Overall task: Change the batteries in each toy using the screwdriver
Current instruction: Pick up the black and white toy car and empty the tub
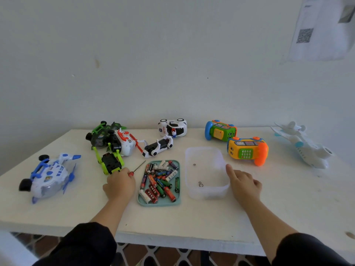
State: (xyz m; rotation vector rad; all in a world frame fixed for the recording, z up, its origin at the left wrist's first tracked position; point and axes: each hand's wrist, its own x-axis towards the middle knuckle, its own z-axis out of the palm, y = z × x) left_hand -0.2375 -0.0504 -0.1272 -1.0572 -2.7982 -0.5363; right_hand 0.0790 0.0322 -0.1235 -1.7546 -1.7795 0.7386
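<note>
Left hand [120, 186] grips the screwdriver [136, 169] on the counter [192, 217] beside the battery tray [159, 202], right hand [243, 184] loose by the tub [206, 192]; those tiny screws could easily roll away.

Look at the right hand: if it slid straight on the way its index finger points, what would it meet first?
Probably the clear plastic tub: the right hand has its fingertip at the near right wall.

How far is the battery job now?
Little looks done: a few small metal pieces lie in the clear container. In hand: the left hand grips the screwdriver; the right hand touches the container. Left: the toys, the batteries in the tray.
</note>
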